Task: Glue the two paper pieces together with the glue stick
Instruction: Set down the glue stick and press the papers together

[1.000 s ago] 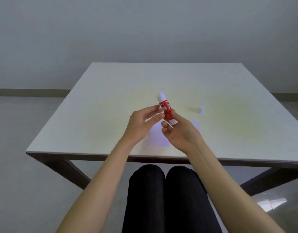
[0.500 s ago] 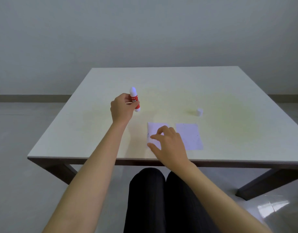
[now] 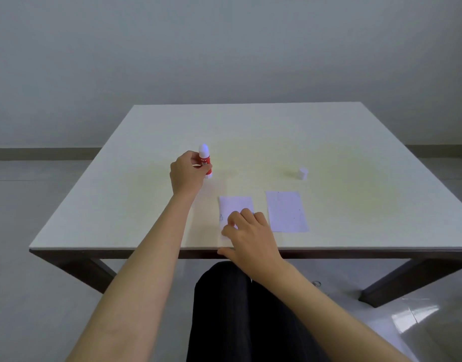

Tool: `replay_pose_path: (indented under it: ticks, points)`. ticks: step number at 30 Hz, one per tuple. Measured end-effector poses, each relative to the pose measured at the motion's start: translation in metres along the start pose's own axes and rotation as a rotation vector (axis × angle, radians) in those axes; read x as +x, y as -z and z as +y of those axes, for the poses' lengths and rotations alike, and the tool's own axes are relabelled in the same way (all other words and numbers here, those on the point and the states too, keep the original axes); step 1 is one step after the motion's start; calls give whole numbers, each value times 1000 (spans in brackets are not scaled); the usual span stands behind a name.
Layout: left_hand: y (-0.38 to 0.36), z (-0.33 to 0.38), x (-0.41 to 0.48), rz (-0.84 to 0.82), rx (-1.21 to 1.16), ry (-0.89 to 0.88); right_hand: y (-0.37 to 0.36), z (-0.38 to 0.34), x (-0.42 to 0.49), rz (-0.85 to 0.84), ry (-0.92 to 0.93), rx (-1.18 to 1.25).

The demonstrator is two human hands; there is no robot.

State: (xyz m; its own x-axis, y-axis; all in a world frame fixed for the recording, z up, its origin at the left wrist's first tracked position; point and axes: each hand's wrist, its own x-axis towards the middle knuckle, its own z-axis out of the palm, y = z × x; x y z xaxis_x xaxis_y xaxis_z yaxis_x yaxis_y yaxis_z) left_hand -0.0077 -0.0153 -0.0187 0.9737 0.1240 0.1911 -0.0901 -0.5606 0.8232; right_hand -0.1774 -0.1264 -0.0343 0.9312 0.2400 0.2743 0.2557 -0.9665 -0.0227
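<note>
Glue stick (image 3: 205, 160) barely shifted, clamped in left hand (image 3: 186, 173), right hand (image 3: 246, 235) fingers pressing one of two papers (image 3: 287, 211)

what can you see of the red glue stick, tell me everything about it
The red plastic glue stick is a small cylinder with a red label band carrying white print too small to read, a white base and a rounded white top. It stands upright, its base on or just above the pale square table, left of the two white paper pieces. The left hand wraps its fingers around the red middle. A small white cap sits apart, far to its right.
</note>
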Motion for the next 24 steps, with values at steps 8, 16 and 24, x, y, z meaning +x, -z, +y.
replay_pose_path:
  ticks: [8,16,24]
  points:
    - [-1,-1,-5,-7,-71,19,-7,-1,-4,157,55,-10]
    - [2,-4,-9,-2,-64,7,21,22,1,432,-163,291]
    - [-6,31,-76,4,-270,-40,51,78,1,538,-840,1284]
